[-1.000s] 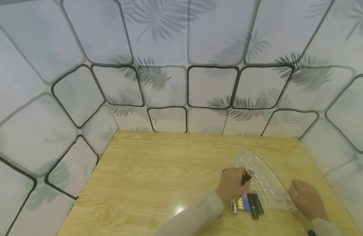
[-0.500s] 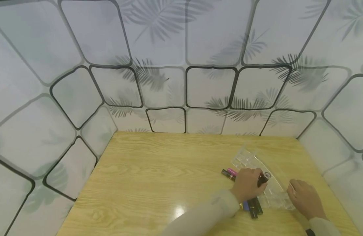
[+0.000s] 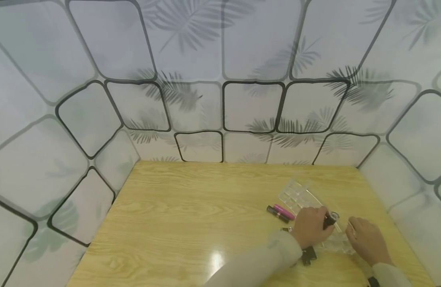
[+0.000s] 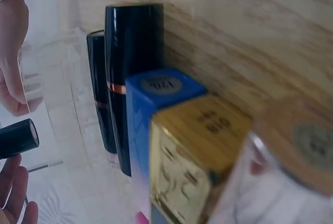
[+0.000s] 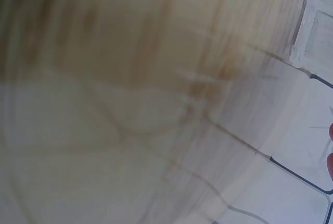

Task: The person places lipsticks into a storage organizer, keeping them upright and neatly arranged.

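Note:
My left hand (image 3: 311, 227) pinches a short black lipstick tube (image 3: 330, 220) with a clear round end, over the clear compartmented organizer (image 3: 293, 194). In the left wrist view the held lipstick (image 4: 20, 138) lies above the curled fingers (image 4: 16, 185). My right hand (image 3: 369, 241) grips the near right end of the organizer, fingers bent at its edge. Under my left forearm stands a row of lipsticks: two black tubes (image 4: 136, 47), a blue square one (image 4: 166, 88), a gold one (image 4: 200, 130) and a clear, tan-ended one (image 4: 299, 146). The sleeve partly hides them in the head view.
A magenta tube (image 3: 284, 211) and a dark tube (image 3: 275, 214) lie side by side left of the organizer. The wooden table (image 3: 191, 207) meets patterned walls (image 3: 206, 107) at the back and sides.
My left hand has moved right along the organizer with the lipstick, uncovering the magenta and dark tubes. Its sleeve now covers more of the lipstick row. My right hand stays at the organizer's end.

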`<control>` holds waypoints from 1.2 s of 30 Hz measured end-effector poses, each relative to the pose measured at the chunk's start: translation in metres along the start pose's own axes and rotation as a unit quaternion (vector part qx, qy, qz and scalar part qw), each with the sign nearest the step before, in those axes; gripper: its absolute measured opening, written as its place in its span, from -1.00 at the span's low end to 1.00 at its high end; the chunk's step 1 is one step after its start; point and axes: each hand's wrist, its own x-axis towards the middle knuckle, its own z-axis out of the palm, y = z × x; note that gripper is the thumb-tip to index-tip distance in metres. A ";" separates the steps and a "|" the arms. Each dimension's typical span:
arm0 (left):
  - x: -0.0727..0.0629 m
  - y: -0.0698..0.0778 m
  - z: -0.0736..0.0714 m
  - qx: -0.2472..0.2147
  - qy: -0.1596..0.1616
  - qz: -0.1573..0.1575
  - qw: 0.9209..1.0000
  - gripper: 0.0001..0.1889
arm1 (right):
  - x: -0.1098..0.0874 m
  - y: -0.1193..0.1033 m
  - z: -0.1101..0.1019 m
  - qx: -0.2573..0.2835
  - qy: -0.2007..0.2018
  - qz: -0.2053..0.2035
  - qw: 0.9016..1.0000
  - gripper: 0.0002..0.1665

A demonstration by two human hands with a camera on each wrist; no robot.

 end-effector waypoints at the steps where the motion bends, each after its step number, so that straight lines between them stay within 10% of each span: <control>1: 0.001 0.001 0.002 -0.002 -0.001 0.000 1.000 -0.72 | 0.000 0.000 0.000 0.000 0.000 0.000 1.000 -0.89; 36: -0.004 0.026 0.001 0.010 -0.034 0.028 0.999 -0.72 | -0.003 -0.003 -0.005 0.004 -0.056 0.030 0.998 -0.93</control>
